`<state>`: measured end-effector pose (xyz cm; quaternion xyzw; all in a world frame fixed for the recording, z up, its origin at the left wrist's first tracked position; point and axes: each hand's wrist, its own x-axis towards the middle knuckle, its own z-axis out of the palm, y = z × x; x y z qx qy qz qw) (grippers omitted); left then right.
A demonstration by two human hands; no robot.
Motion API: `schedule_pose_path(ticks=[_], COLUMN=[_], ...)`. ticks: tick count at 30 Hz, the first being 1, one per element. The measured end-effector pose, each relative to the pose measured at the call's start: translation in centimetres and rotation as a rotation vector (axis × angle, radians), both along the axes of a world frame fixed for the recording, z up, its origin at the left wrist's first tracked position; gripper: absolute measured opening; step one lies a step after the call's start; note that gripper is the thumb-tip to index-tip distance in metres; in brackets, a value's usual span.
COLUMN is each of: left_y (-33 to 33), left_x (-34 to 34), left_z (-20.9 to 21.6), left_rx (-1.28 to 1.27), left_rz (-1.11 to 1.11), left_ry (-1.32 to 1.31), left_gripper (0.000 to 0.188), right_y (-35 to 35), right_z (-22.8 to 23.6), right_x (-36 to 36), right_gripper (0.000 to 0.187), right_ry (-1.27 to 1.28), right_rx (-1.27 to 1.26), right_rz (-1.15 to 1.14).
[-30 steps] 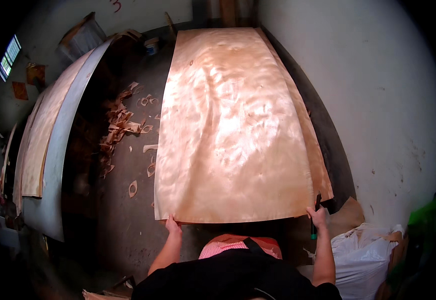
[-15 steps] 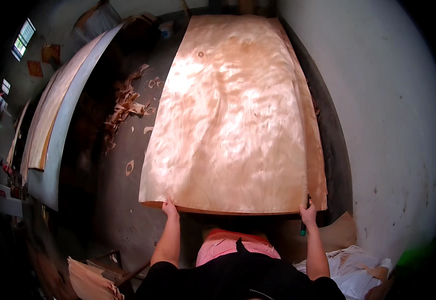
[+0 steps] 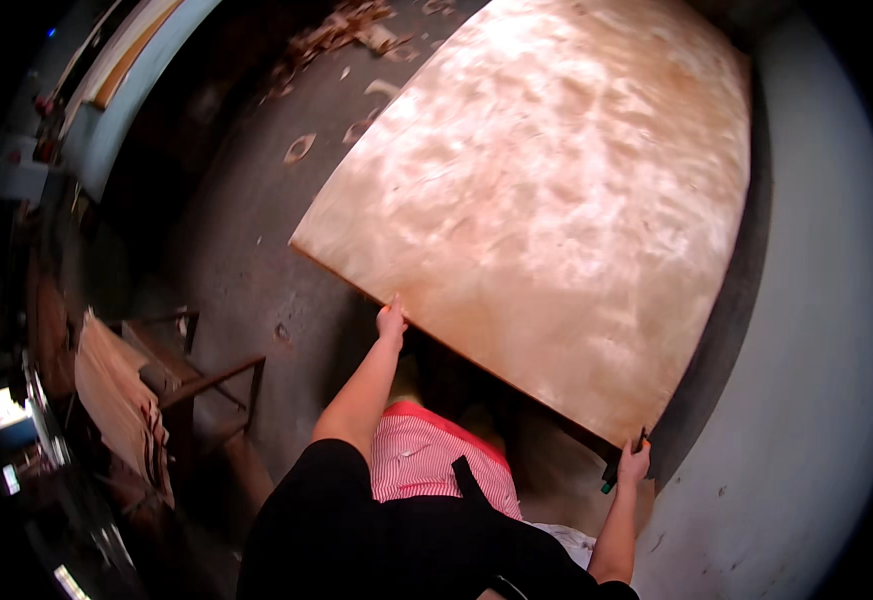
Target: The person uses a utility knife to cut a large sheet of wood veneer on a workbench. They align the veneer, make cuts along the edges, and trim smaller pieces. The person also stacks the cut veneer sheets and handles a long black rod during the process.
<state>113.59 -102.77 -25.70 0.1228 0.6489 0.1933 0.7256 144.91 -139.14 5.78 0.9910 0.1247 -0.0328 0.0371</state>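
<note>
A large pale wood veneer sheet (image 3: 557, 200), rippled and shiny, spreads out in front of me on what looks like a stack; what lies beneath is mostly hidden. My left hand (image 3: 392, 323) pinches its near edge, left of the middle. At the near right corner my right hand (image 3: 635, 463) is closed on the sheet's edge. That same hand also keeps a slim dark tool with a green end (image 3: 610, 487) against the palm; its kind is unclear.
A white wall (image 3: 807, 300) runs along the right. Wood scraps (image 3: 342, 35) litter the dark floor (image 3: 247, 250) at the left. Thin wood sheets (image 3: 122, 400) lean by a dark wooden frame (image 3: 222, 380) at lower left. Upright boards (image 3: 137, 75) stand at far left.
My view has swung left and down, so the sheet now slants toward the upper right. Both hands still grip its near edge. The offset sheet edges at the right no longer show.
</note>
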Motion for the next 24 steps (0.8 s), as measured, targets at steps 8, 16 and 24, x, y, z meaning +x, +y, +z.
schedule_pose_path(ticks=[8,16,24], left_y=[1.5,4.4,14.1], left_x=[0.9,-0.1,-6.2], left_z=[-4.4,-8.0,-10.0], left_rx=[-0.15,-0.066,0.129], left_rz=[0.406,0.513,0.904], left_ry=[-0.089,-0.088,-0.272], left_gripper=[0.033,0.03,0.049], right_y=[-4.0,-1.7,-1.7], right_z=[-4.4,-8.4,-8.0], right_x=[3.1,2.3,2.1], right_gripper=[0.054,0.044,0.041], right_ry=[0.095,0.144,0.089], right_rx=[-0.226,-0.283,-0.35], right_rz=[-0.054,-0.045,-0.072])
